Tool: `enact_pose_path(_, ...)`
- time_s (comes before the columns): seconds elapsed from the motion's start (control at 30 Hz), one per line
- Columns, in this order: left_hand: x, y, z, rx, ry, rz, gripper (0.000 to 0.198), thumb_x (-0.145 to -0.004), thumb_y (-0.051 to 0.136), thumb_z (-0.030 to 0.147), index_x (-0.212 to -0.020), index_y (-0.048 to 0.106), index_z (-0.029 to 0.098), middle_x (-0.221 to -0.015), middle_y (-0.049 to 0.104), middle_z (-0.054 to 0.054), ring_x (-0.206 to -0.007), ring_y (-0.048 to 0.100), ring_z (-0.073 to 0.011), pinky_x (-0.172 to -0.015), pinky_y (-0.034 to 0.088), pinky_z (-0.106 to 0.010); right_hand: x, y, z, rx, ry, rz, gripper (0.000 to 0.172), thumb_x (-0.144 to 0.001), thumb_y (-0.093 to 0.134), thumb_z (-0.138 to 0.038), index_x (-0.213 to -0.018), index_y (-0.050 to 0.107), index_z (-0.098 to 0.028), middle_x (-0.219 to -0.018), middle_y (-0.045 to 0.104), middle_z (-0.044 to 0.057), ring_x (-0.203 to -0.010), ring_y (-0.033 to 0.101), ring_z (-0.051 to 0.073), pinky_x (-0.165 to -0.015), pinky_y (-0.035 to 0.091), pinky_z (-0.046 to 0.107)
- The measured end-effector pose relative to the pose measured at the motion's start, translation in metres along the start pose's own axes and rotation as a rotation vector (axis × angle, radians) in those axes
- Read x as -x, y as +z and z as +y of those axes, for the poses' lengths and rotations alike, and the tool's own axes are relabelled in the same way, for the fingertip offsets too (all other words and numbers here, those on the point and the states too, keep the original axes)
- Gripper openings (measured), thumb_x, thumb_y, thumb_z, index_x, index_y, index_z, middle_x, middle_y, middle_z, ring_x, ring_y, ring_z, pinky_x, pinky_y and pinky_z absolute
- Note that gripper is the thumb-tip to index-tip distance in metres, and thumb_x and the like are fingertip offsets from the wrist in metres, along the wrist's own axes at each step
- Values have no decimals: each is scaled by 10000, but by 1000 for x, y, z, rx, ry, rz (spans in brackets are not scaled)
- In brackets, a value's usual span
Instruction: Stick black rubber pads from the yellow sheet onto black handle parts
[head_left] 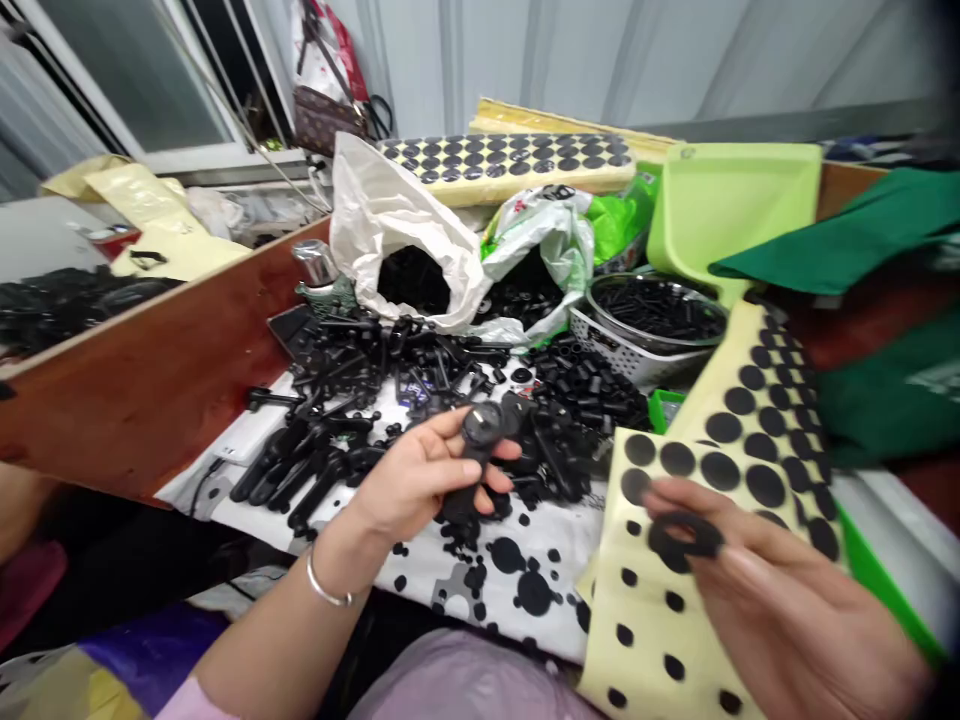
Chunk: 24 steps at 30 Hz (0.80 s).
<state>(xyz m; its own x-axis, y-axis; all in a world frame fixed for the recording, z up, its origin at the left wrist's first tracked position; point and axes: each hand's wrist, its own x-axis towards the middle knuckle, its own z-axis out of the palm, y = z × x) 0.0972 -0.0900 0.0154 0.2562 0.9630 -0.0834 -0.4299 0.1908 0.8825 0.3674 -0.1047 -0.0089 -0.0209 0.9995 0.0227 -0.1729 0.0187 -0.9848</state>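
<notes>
Pale corrugated metal wall [570,60] backs this crowded corner, and a reddish-brown board [150,365] fences the table on the left. From where I stand, the bags' depths are too dark to read, the right forearm runs out of sight at the right edge, and someone else's arm [21,510] is cut off at the far left. In front of the heap of black parts [330,360], the left hand [412,480] has its fingers curled around a black handle-like piece [481,428], whose lower end they partly cover. The right hand [787,600] pinches a black ring [684,540], a little blurred, between thumb and fingers above a cream sheet [649,630] of black discs, hiding some of it. The two hands are well apart; a strip of spotted cloth [420,560] shows between heap and near edge, while the sheet reaches past that edge. I count one piece in each hand, two open bags, one white [352,210] and one silvery green [559,240], one steel bowl [679,347] over one white basket [637,368], and one lime-green scoop [735,205]. The loose parts overlap too much to number.
</notes>
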Motion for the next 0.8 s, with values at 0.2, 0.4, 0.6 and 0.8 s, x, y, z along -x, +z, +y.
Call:
enact_pose_path(0.2, 4, 41, -53, 28, -88, -101, 589, -747, 684, 163, -1284, 441, 140, -916, 670, -96, -720, 645, -150, -652, 524, -263, 0, 38, -16, -174, 89, -127, 144, -745, 730, -348, -687, 685, -224, -1202, 587, 85, -1253, 385, 311, -1077, 236, 506)
enact_pose_path(0.4, 3, 45, -57, -52, -89, -118, 611, -755, 687, 227, -1307, 437, 158, -969, 649, -110, -818, 637, -189, -713, 528, -310, 1, 33, -9, -181, 145, -138, 133, -734, 743, -322, -675, 683, -219, -1165, 608, 81, -1273, 357, 295, -1097, 170, 506)
enact_pose_path(0.6, 3, 48, -57, -87, -101, -122, 624, -741, 700, 240, -1308, 445, 182, -1086, 624, -125, -902, 627, -204, -746, 534, -312, -1, 33, -4, -160, 147, -164, 132, -748, 727, -331, -694, 687, -218, -1134, 620, 79, -1273, 358, 297, -1088, 216, 495)
enact_pose_path(0.8, 3, 51, -56, -101, -113, -123, 610, -764, 677, 225, -1319, 427, 188, -1200, 587, -140, -933, 633, -197, -755, 526, -286, -4, 30, 0, -139, 150, -166, 146, -753, 728, -336, -697, 683, -210, -1161, 610, 74, -1256, 382, 298, -1087, 227, 475)
